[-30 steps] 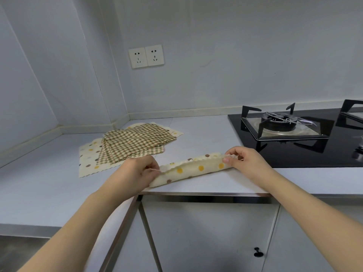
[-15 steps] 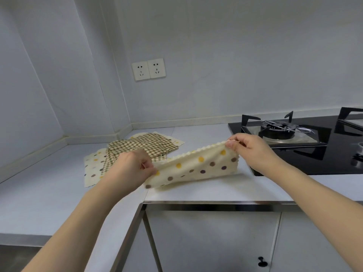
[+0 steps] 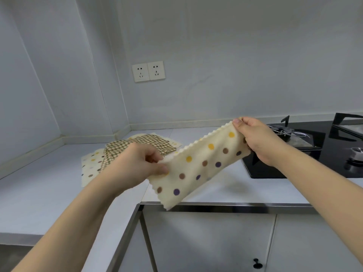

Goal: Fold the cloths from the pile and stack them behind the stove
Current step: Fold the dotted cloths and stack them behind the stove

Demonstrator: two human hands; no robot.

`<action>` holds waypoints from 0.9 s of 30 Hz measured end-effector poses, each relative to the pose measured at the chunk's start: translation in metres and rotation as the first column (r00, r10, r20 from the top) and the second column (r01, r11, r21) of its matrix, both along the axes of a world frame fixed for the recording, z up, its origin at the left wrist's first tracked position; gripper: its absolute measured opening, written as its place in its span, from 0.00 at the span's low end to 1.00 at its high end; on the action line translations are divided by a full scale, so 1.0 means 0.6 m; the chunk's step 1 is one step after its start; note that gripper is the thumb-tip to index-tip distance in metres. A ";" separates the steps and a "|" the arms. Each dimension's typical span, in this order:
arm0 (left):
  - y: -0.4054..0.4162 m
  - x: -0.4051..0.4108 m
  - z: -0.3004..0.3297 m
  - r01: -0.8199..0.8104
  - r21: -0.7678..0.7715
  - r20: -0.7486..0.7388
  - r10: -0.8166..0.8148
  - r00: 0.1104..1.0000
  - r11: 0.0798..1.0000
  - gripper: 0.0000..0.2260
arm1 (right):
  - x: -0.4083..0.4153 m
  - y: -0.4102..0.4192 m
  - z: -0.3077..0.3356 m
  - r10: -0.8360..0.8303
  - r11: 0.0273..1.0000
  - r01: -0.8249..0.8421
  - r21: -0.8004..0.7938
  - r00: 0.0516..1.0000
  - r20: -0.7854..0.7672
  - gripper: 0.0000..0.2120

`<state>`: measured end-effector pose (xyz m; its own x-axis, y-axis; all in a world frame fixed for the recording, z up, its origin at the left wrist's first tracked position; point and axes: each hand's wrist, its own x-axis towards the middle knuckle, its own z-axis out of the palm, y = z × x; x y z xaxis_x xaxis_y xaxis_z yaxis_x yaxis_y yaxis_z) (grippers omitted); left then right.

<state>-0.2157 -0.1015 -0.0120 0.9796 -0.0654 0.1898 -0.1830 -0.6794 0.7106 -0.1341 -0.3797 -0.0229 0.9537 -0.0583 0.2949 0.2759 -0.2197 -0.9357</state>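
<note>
Both my hands' fingers pinch the dotted cloth (image 3: 204, 165) by its ends, above the desk (image 3: 49, 183). If my left hand (image 3: 135, 165) or right hand (image 3: 257, 140) slackens, I'd guess the fold falls open.

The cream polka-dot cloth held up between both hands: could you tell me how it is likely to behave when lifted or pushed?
The cream polka-dot cloth is probably floppy: its free lower corner droops below where the left hand and right hand pinch it. It seems light, since fingertip pinches carry it. Pushed on the pale countertop, it would likely bunch rather than slide whole.
</note>
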 end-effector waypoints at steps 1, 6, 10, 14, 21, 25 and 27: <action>-0.003 0.002 -0.004 0.039 -0.092 -0.076 -0.046 0.996 0.995 0.06 | 0.009 0.002 0.000 -0.076 0.987 0.081 -0.136 0.996 0.039 0.15; 0.009 0.040 -0.046 -0.004 -0.273 -0.290 -0.078 0.954 0.962 0.06 | 0.055 0.032 -0.012 -0.104 0.762 0.258 -0.594 0.954 0.281 0.14; 0.016 0.078 -0.096 -0.092 -0.101 -0.250 0.064 0.966 0.991 0.06 | 0.126 0.074 -0.054 -0.039 0.594 0.288 -0.751 0.943 0.331 0.13; 0.025 0.107 -0.137 -0.179 0.211 -0.081 0.200 0.977 0.961 0.06 | 0.178 0.127 -0.095 -0.070 0.363 0.301 -0.882 0.953 0.296 0.17; 0.051 0.124 -0.163 -0.188 0.204 -0.044 0.201 0.979 0.961 0.07 | 0.096 0.201 -0.166 0.003 0.352 -0.131 -0.927 0.990 -0.139 0.33; 0.054 0.125 -0.161 -0.186 0.206 -0.060 0.202 0.977 0.961 0.07 | 0.086 0.186 -0.180 0.013 0.314 -0.244 -0.917 0.967 -0.253 0.36; 0.054 0.125 -0.159 -0.180 0.227 -0.062 0.198 0.978 0.957 0.07 | 0.089 0.186 -0.174 0.007 0.318 -0.232 -0.919 0.970 -0.243 0.35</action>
